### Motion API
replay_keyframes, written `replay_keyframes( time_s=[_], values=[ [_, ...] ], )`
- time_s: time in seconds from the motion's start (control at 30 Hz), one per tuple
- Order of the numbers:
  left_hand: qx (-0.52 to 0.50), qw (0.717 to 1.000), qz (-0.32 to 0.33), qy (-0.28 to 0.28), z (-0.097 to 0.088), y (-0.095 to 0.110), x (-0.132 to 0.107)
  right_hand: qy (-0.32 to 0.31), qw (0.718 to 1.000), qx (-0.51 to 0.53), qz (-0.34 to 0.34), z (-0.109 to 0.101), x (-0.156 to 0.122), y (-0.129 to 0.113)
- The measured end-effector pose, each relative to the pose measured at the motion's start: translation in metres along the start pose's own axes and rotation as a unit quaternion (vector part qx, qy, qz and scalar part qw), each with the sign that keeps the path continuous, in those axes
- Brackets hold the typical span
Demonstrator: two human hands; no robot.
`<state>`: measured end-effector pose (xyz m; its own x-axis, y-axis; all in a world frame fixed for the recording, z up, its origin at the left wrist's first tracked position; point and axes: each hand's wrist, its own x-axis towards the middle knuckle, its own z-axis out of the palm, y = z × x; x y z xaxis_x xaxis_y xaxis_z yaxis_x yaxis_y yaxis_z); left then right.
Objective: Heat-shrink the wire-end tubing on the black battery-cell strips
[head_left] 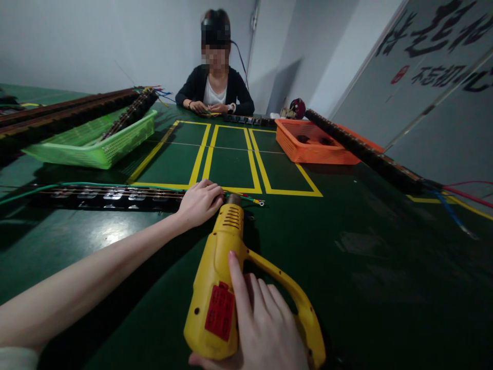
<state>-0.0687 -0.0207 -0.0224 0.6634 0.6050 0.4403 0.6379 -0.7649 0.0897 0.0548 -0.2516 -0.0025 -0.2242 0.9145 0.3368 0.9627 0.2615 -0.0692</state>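
Heat gun (213, 257): here it is, front and centre, long axis running away from the wearer and leaning a touch right, its nozzle (233, 199) at the far end.
Nozzle to wires: this is the relation that counts! The wires (248, 198) run left to right, roughly square across the gun's line, passing just beyond the nozzle, with a metal ring (262, 203) at one tip poking out to its right. Touching or just apart? Cannot tell from this angle.
Right hand (265, 318): on the gun, low and near, back of the hand up; the index finger lies straight along the yellow body, the others bend in towards the handle, clamped on the gun.
Left hand (202, 204): the nearer one to the wires, palm down, arm stretched in from the lower left; fingers close together and bent over the strip's right end, just left of the nozzle. Their tips are hidden, so whether they pinch, no telling.
Black strip (115, 199): flat on the green table (308, 231), long axis sideways, reaching left from under that hand.
Far side: a co-worker (215, 92) sits opposite, hands together over thin wires (213, 113).
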Motion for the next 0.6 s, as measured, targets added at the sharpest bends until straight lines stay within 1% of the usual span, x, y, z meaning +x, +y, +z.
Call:
replay_keyframes(
  time_s=[0.1, 0.23, 0.33, 0.43, 0.6],
  values=[
    [-0.003, 1.0, 0.0, -0.001, 0.001, -0.001, 0.0, 0.004, 1.0, 0.003, -0.024, 0.001, 0.001, -0.002],
    [-0.01, 1.0, -0.006, 0.006, 0.001, -0.001, -0.001, 0.015, 0.999, 0.006, -0.031, -0.002, 0.0, 0.005],
    [-0.013, 1.0, -0.01, 0.009, 0.0, -0.001, -0.002, 0.02, 0.999, 0.014, -0.031, -0.006, -0.002, 0.012],
    [-0.025, 1.0, -0.01, 0.008, -0.001, 0.0, -0.002, 0.011, 1.0, 0.02, -0.02, -0.008, -0.009, 0.021],
    [-0.035, 0.999, -0.009, 0.008, -0.003, 0.001, -0.002, 0.023, 1.0, -0.016, -0.005, -0.012, -0.022, 0.04]
  ],
)
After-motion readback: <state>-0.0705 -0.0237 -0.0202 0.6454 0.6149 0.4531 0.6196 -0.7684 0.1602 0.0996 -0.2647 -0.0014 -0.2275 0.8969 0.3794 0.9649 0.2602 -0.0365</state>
